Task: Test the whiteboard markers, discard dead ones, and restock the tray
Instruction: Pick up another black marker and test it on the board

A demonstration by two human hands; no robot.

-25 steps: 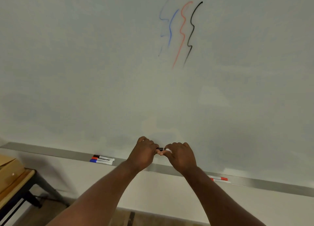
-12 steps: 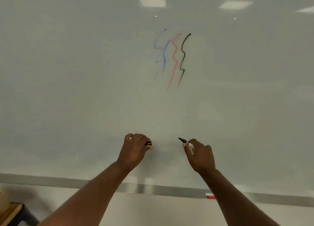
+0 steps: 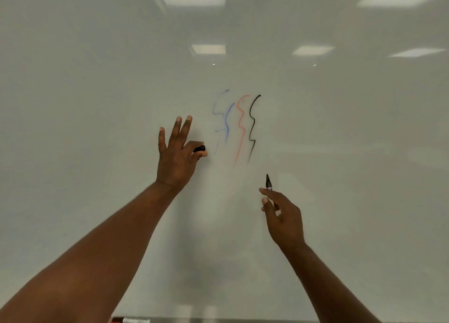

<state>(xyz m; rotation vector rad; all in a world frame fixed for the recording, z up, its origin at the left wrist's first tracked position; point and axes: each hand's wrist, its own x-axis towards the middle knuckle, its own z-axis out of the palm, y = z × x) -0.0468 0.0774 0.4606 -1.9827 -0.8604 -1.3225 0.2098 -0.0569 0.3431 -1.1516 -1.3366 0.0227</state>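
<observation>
Head view (only one): the person faces the whiteboard [image 3: 97,103]. The left hand [image 3: 177,157] is up just left of the test lines. Thumb & index pinch a black cap [image 3: 199,149]; the other three fingers are straight & spread, close to the board, contact can't be told. The right hand [image 3: 283,217] is lower & to the right, fingers curled round an uncapped marker [image 3: 268,183], black tip up, apart from the board, below the black squiggle [image 3: 252,125]. Left of that: a red squiggle [image 3: 240,128], a blue squiggle [image 3: 227,123] & a faint blue squiggle [image 3: 218,108] w/ gaps. The tray [image 3: 243,319] is a sliver at the bottom edge, w/ a spare marker [image 3: 131,319] lying in it lower left.

Risks, as judgement:
- The cap hangs on a light two-finger pinch, so it's prob. the easiest thing to drop & lose.
- The spread fingers sit near the faint line; a brush would smear it & muddy the dead-vs-live call.
- A new stroke over the old black one couldn't be told apart, so it needs bare board.
- W/ the tray nearly out of frame, putting the marker back goes blind unless the head dips.
</observation>
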